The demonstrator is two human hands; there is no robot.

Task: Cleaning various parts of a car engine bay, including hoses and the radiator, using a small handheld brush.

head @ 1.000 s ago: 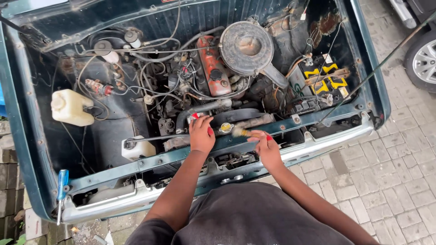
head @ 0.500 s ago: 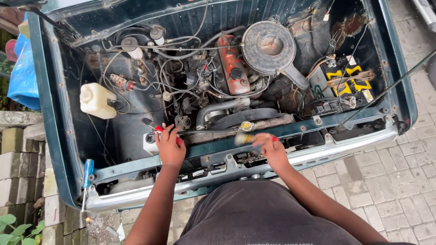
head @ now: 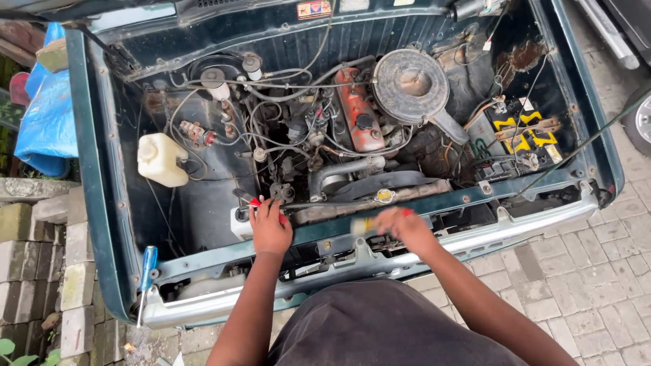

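Scene: engine bay of a dark green car, bonnet up, seen from above by a person leaning over the front crossmember.
Left hand: left hand lies palm down on the front edge of the bay, fingers spread and bent over a red-handled tool; the grip is loose, curled on the tool rather than clenched.
Right hand: right hand is blurred; it is closed around a small yellowish tool whose end sticks out toward the left hand, just above the crossmember.
Between the hands: the two are near each other but apart, both at the front middle of the bay.
Engine: red valve cover sits at the centre, round grey air cleaner beside it on the right.
Battery: black with yellow marks, in the right corner.
Reservoir: white plastic bottle on the left inner wing.
Screwdriver: blue-handled one stands at the left front corner, well apart from both hands.
Ground: grey paving blocks on the right.
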